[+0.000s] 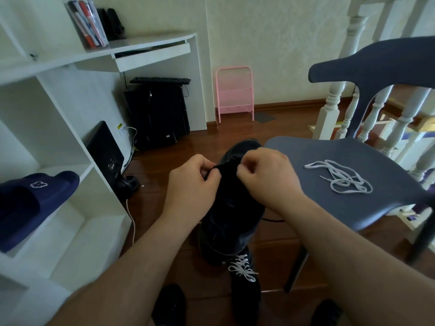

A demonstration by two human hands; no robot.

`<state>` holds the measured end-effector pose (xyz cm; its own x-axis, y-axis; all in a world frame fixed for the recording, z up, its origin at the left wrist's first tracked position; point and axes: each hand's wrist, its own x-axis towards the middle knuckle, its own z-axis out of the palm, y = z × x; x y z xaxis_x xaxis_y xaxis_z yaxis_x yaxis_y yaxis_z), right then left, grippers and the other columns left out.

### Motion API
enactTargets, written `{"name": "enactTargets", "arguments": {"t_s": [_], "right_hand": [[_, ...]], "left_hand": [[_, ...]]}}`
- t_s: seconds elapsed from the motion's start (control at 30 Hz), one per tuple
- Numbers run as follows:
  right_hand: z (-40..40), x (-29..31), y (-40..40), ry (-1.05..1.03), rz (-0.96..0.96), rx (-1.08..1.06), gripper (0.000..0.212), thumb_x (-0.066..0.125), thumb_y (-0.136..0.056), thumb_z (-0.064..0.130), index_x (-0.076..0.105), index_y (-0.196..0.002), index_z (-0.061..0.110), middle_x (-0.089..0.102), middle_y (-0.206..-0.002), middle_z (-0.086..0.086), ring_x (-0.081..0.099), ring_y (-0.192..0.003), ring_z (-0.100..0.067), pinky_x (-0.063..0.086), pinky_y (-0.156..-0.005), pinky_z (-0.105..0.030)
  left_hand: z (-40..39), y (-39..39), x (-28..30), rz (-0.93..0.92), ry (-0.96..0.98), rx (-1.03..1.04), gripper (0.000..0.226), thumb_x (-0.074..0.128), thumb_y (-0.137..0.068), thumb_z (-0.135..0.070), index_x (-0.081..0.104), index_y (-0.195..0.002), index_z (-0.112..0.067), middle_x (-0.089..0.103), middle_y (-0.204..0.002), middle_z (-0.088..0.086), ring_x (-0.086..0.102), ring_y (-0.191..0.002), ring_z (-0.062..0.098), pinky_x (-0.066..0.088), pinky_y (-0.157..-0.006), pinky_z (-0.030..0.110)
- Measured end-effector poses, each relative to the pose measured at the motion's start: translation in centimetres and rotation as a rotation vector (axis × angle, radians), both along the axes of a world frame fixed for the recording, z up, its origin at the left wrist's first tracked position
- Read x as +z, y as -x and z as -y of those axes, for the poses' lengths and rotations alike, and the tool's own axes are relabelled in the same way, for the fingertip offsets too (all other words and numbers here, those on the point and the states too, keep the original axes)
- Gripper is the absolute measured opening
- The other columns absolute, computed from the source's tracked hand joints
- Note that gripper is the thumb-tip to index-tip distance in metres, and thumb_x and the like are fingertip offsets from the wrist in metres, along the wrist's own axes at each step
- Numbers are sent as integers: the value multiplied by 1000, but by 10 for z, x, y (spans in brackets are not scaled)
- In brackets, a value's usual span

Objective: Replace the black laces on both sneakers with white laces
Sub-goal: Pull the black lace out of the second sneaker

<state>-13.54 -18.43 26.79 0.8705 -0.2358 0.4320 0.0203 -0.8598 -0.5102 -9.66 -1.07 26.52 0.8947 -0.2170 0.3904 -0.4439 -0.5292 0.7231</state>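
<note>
1. Wooden floor (277, 245) runs under a white shelf unit (70, 142) on the left and a grey chair (329, 156) on the right.
2. Both hands work at the top of a black sneaker (233, 208) held up above the floor.
3. Left hand (190, 182) has its fingers curled, pinching the black lace (213, 171) at the sneaker's left edge.
4. Right hand (266, 170) is curled too, pinching at the sneaker's top right; what exactly it pinches is hidden.
5. Loose white lace (339, 177) lies tangled on the chair seat.
6. Second sneaker (244, 290), below on the floor, carries white lacing (242, 269).
7. Navy slipper (35, 201) sits in a shelf compartment.
</note>
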Motion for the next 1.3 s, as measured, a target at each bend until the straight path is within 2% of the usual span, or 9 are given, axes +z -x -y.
{"name": "enactTargets", "arguments": {"t_s": [0.17, 0.33, 0.43, 0.6, 0.67, 0.83, 0.93, 1.13, 1.3], "right_hand": [[38, 13, 10, -245, -25, -234, 27, 58, -81, 20, 41, -61, 14, 39, -60, -1, 37, -57, -19, 30, -54, -32], [43, 9, 12, -221, -202, -154, 43, 58, -90, 34, 42, -55, 17, 43, -50, 4, 45, -53, -18, 40, -57, -33], [34, 3, 10, -163, -128, -75, 50, 62, -94, 37, 41, -54, 15, 40, -46, 5, 40, -47, -12, 40, -55, -31], [18, 5, 8, -137, 119, 62, 5, 71, -94, 34, 74, -91, 31, 63, -85, 13, 60, -79, -3, 45, -70, -18], [13, 1, 6, -57, 126, 114, 13, 73, -93, 32, 77, -105, 33, 63, -95, 17, 59, -87, -1, 43, -78, -14], [3, -6, 2, 131, 78, 60, 14, 73, -91, 38, 76, -100, 27, 60, -99, 10, 57, -96, -14, 54, -79, -34], [-1, -5, 2, 155, 71, 26, 13, 69, -94, 39, 75, -95, 27, 55, -94, 10, 54, -91, -13, 48, -71, -29], [8, 3, 3, -124, 65, 5, 20, 67, -89, 23, 57, -71, 18, 55, -76, 5, 51, -71, -9, 38, -61, -27], [35, 8, 8, -253, -61, -136, 20, 60, -91, 24, 56, -75, 13, 56, -73, -1, 53, -72, -19, 37, -59, -32]], "left_hand": [[-19, -17, 6, -30, 60, 128, 7, 68, -98, -28, 68, -92, -31, 68, -78, -8, 63, -75, 2, 42, -59, 12], [-25, -21, 6, -26, 73, 147, 8, 69, -97, -27, 67, -90, -31, 66, -76, -7, 62, -75, 2, 43, -57, 8], [-24, -19, 5, -24, 67, 120, 9, 69, -98, -28, 66, -91, -33, 67, -77, -7, 63, -76, 3, 44, -57, 8], [-15, -13, 3, 1, 60, 40, 8, 70, -99, -32, 65, -93, -35, 67, -81, -9, 64, -76, 4, 47, -62, 18], [-10, -7, 3, 33, 28, 13, 8, 72, -98, -33, 66, -93, -35, 65, -79, -10, 63, -78, 1, 47, -61, 13], [1, 5, 1, 107, -47, -37, 11, 74, -98, -31, 75, -108, -31, 60, -76, -17, 59, -82, -14, 42, -66, 3], [3, 5, 1, 128, -87, -43, 17, 73, -98, -31, 80, -113, -27, 58, -78, -29, 54, -84, -26, 38, -68, -3], [-8, -11, 3, 66, -61, 62, 11, 69, -99, -36, 78, -104, -34, 68, -83, -19, 62, -84, -7, 42, -67, 7], [-25, -24, 6, 56, -7, 124, 10, 67, -100, -37, 76, -102, -35, 70, -84, -11, 63, -81, 0, 44, -65, 12]]}}
